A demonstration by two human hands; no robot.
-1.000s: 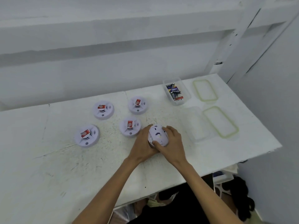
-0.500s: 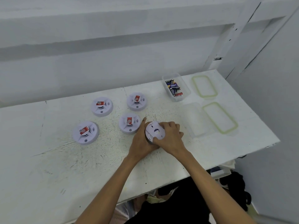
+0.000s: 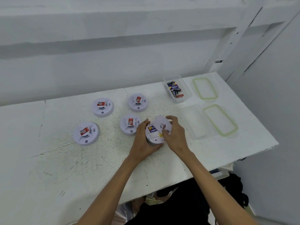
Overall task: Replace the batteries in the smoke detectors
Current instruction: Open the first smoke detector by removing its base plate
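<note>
Left hand (image 3: 142, 142) is curled round the left edge of the detector (image 3: 154, 138), pinning it at the near middle of the white, scuffed surface (image 3: 81, 168). Right hand (image 3: 177, 137) has the cover (image 3: 161, 123) in a pinch, thumb on its near face and fingers hooked over the far edge. The cover is tipped up off the right side of the detector! Under it the back lies exposed, and a battery (image 3: 152, 129) with a purple and yellow label sits in the far-left part. Whether the detector rests flat on the surface or is raised a touch, I cannot tell.

To the left, well apart from the hands, the near-left unit (image 3: 86, 133) lies face up with a red sticker. The middle unit (image 3: 130, 124) lies just beside the left fingertips, red sticker up too. Off to the right sits the empty tub (image 3: 196, 122), clear plastic, with the near lid (image 3: 220, 122) and its green seal flat beside it.

Farther back are two more, the far-left unit (image 3: 102, 106) and the far unit (image 3: 138, 102), both face up. At the far right the clear box (image 3: 186, 93) holds loose spare cells (image 3: 176, 90), and the far lid (image 3: 204, 88) lies just to its right. A pale wall (image 3: 113, 62) stands behind it all.
</note>
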